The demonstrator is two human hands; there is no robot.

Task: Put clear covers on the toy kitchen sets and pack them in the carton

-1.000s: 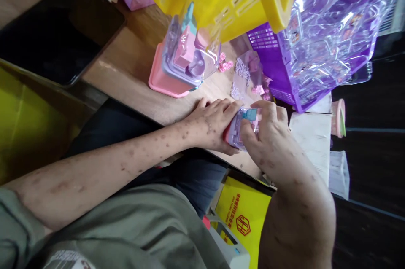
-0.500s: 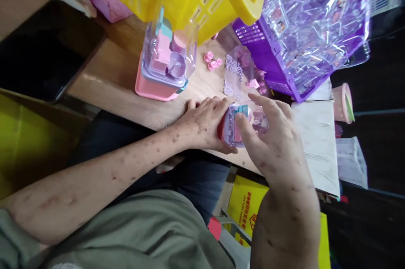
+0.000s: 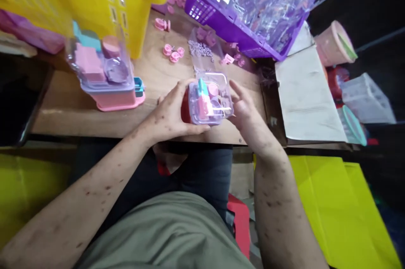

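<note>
A small toy box (image 3: 211, 98) with a clear lid, teal, pink and purple pieces showing inside, is held over the table's front part. My left hand (image 3: 171, 113) is wrapped round its left side, the thumb along its near edge. At the right side of the box is my right hand (image 3: 245, 111), its fingers apart, the fingertips close to or touching the lid edge. Farther left stands a similar box (image 3: 110, 96) with a pink base and a clear cover over teal, pink and purple pieces.
A yellow basket (image 3: 136, 20) stands at the back left, a purple basket (image 3: 234, 28) of clear plastic parts at the back. Small pink pieces (image 3: 174, 56) and purple bits (image 3: 201, 49) lie between. White cardboard (image 3: 311, 96) is at the right.
My right hand has come off the top of the box to its right side, its fingers spreading. More of the clear lid shows. The whole view has turned and shifted.
</note>
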